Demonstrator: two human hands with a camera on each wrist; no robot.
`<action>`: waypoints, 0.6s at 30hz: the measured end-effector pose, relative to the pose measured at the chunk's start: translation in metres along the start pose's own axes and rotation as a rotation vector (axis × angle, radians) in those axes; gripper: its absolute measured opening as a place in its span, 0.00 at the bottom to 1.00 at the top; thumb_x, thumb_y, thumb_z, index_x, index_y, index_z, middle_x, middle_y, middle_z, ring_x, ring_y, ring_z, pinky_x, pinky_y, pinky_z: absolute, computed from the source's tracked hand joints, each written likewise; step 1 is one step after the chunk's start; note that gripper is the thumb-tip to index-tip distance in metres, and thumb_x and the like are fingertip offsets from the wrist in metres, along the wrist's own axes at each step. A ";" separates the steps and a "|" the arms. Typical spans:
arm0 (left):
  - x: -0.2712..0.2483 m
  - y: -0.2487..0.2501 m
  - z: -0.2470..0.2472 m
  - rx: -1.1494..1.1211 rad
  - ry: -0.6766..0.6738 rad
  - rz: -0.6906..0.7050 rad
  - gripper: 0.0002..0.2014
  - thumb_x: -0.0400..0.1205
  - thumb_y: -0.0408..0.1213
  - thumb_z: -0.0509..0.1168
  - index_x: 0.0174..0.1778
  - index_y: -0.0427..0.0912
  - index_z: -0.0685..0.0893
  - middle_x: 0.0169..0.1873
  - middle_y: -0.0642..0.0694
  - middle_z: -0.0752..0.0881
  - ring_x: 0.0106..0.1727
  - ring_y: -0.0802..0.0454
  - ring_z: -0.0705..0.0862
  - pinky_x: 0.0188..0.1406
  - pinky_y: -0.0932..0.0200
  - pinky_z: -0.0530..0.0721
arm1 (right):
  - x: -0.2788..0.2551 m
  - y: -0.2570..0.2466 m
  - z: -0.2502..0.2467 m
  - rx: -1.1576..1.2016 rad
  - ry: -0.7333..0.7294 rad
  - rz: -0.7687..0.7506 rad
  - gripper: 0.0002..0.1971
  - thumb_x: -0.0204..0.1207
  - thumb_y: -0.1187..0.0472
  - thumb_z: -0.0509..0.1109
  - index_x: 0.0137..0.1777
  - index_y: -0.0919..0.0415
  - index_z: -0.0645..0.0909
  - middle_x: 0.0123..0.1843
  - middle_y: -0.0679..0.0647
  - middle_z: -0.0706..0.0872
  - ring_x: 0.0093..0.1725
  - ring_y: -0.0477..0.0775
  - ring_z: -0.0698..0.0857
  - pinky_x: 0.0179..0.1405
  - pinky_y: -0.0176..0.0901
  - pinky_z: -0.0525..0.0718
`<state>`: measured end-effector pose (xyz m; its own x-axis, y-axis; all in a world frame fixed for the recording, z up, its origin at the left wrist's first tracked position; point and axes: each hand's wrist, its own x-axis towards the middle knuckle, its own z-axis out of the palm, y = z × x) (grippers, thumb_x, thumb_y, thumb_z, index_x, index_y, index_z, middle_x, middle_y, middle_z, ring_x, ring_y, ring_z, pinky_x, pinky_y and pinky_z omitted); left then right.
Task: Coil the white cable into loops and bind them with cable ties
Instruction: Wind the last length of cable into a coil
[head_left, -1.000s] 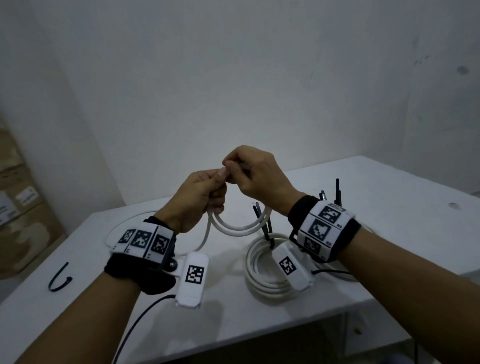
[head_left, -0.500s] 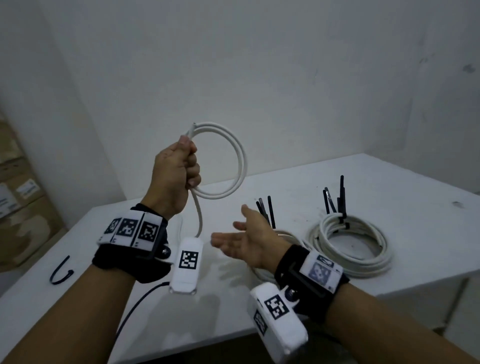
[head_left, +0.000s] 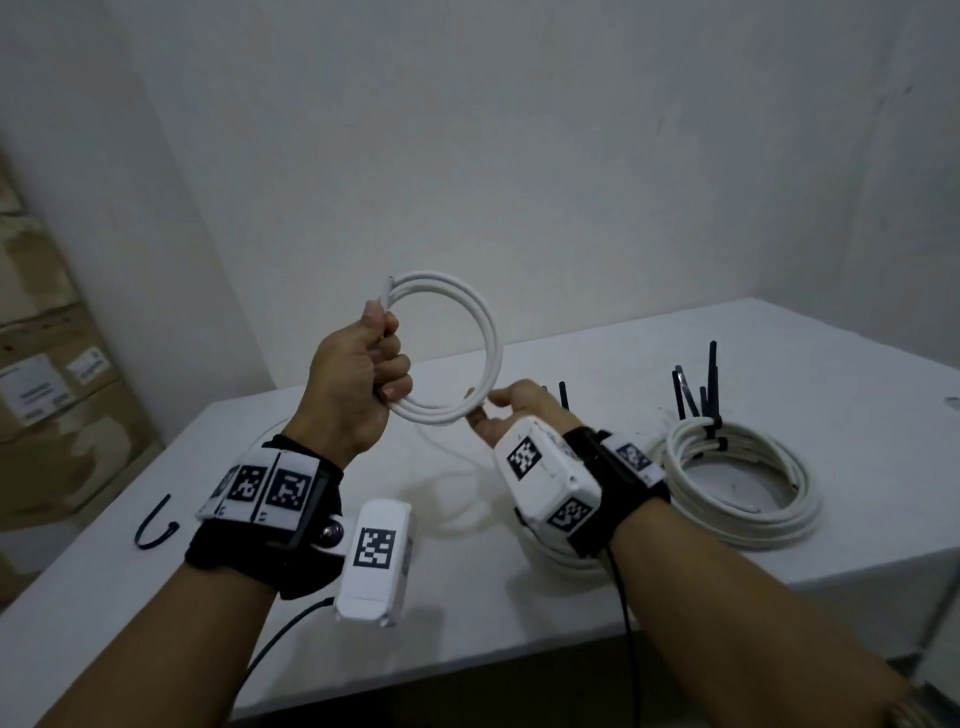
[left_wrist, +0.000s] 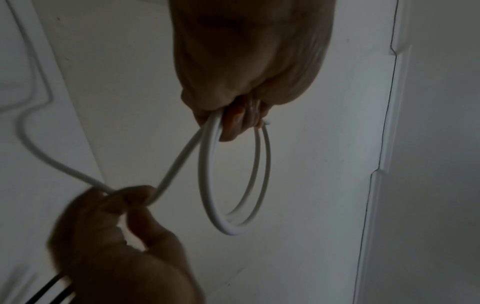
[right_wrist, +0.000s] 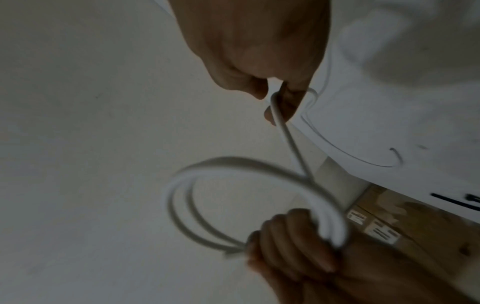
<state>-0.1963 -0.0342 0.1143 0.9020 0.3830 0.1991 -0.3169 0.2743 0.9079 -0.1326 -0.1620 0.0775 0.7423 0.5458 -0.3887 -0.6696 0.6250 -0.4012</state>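
Note:
My left hand (head_left: 387, 374) is raised above the table and grips two loops of the white cable (head_left: 491, 338) in its fist, with the cable's end poking up above the thumb. In the left wrist view the loops (left_wrist: 207, 185) hang from the curled fingers (left_wrist: 233, 125). My right hand (head_left: 485, 413) is just right of the loops' lower edge and pinches the trailing length of cable (right_wrist: 288, 139) between thumb and finger. The rest of the cable (left_wrist: 26, 127) trails over the white table (head_left: 857, 395). A loose black cable tie (head_left: 153, 530) lies at the table's left.
A finished white coil (head_left: 743, 488) bound with upright black ties (head_left: 701, 400) lies on the table's right. A second coil (head_left: 561, 564) lies mostly hidden under my right wrist. Cardboard boxes (head_left: 47, 395) stand at left, the wall close behind.
A second ago both hands met low over a coil. The left hand then rose with one loop while the right hung open. Now there are two loops and the right hand pinches the trailing cable.

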 end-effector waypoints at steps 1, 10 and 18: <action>-0.001 -0.004 -0.001 0.007 0.007 -0.020 0.17 0.89 0.45 0.52 0.35 0.44 0.73 0.16 0.57 0.64 0.14 0.63 0.60 0.12 0.69 0.60 | 0.003 -0.009 0.000 -0.035 -0.002 -0.019 0.07 0.85 0.73 0.50 0.57 0.74 0.68 0.47 0.64 0.74 0.49 0.57 0.81 0.58 0.40 0.82; -0.006 -0.025 0.003 0.009 0.005 -0.113 0.16 0.89 0.44 0.53 0.36 0.43 0.72 0.16 0.56 0.63 0.14 0.63 0.58 0.12 0.69 0.58 | 0.020 -0.051 -0.005 -0.228 0.094 -0.300 0.10 0.86 0.66 0.50 0.46 0.61 0.72 0.37 0.59 0.71 0.29 0.53 0.70 0.27 0.45 0.71; -0.009 -0.024 0.008 0.002 -0.049 -0.152 0.15 0.89 0.45 0.54 0.37 0.43 0.72 0.17 0.57 0.62 0.14 0.63 0.58 0.11 0.70 0.56 | 0.028 -0.079 -0.026 -0.037 0.159 -0.316 0.12 0.83 0.70 0.46 0.39 0.63 0.66 0.33 0.59 0.69 0.21 0.49 0.66 0.18 0.36 0.67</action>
<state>-0.1950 -0.0514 0.0938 0.9530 0.2932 0.0768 -0.1746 0.3241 0.9298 -0.0594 -0.2106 0.0766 0.9018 0.2332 -0.3639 -0.4103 0.7268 -0.5509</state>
